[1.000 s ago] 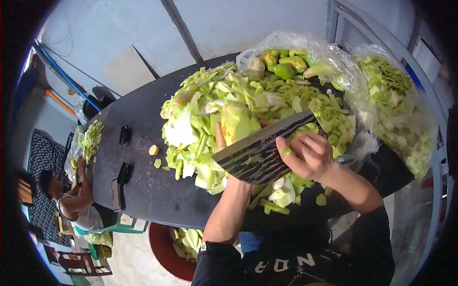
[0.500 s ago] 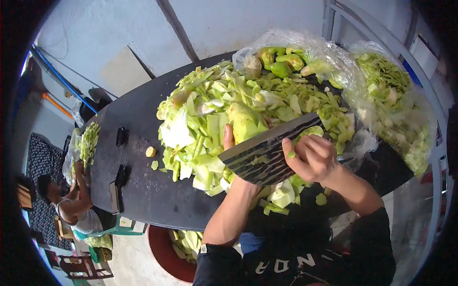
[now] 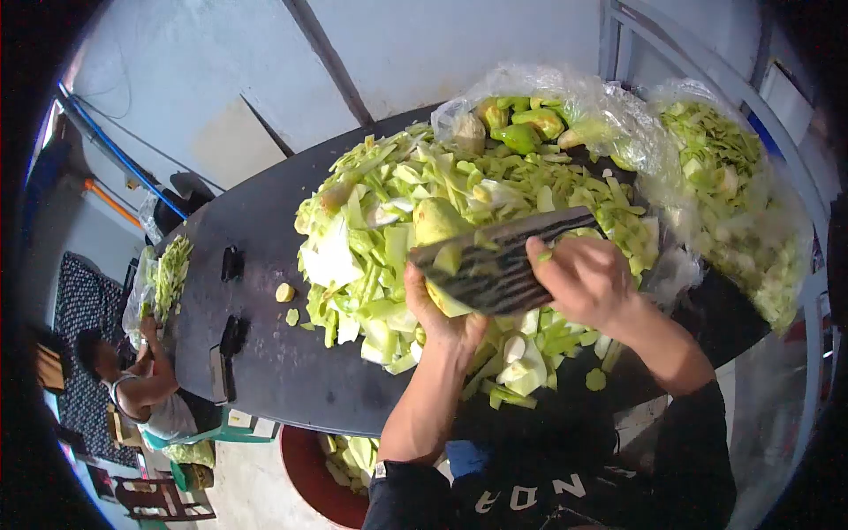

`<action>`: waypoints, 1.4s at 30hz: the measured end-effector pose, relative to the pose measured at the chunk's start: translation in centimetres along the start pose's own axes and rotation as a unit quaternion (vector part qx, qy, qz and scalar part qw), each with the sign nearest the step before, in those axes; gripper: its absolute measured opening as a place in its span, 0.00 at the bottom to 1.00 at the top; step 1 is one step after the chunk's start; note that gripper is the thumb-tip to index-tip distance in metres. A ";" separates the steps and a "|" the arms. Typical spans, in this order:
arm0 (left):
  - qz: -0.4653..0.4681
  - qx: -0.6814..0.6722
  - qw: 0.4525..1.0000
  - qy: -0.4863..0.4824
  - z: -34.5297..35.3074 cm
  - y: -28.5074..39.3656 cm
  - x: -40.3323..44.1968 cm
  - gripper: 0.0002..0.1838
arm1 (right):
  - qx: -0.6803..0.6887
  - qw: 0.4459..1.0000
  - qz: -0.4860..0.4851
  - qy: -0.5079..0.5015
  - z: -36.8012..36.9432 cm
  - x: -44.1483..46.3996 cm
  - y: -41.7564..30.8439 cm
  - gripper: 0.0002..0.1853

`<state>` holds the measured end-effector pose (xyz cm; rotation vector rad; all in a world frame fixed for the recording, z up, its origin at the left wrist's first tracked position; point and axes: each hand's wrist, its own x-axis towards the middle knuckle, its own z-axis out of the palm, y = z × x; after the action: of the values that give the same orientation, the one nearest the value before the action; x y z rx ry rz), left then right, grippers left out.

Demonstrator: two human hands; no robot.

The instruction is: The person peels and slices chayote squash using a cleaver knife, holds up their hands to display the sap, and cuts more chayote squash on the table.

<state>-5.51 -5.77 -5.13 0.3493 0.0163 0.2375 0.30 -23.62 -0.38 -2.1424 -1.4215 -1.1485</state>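
My right hand (image 3: 583,278) is closed round the handle end of a wide, dark-striped knife (image 3: 508,265). The blade lies across a pale green fruit (image 3: 437,221), with a slice on its face. Below and left of the blade, my left hand (image 3: 446,322) grips the fruit, its fingers partly hidden by the knife. A large heap of green slices (image 3: 380,194) surrounds the fruit on the dark table (image 3: 265,353).
Whole green fruits (image 3: 519,137) sit in clear plastic behind the heap. A full plastic bag (image 3: 724,203) stands at the right. A red tub (image 3: 305,468) holds slices below the table. Another person (image 3: 146,389) works at the far left, beside more slices (image 3: 170,274).
The knife has risen slightly and its blade has turned flatter over the fruit, with a slice now on it. My left hand has shifted and shows more of its palm.
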 end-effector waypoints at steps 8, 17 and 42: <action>0.046 0.035 0.997 0.041 -0.6 -0.3 0.1 0.33 | 0.087 0.994 -0.008 0.068 2.0 -0.8 0.0 0.18; -0.080 -0.024 0.996 -0.037 -1.5 0.6 1.2 0.41 | 0.112 0.994 0.003 -0.007 -0.7 0.0 -0.8 0.08; -0.032 0.082 0.994 -0.068 -0.8 0.1 0.4 0.41 | 0.133 0.990 0.050 0.008 1.8 -1.1 0.9 0.07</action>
<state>-5.18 -5.28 -5.82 0.5264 -0.0882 0.1482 1.67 -23.51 -2.24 -1.9880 -1.3580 -0.8840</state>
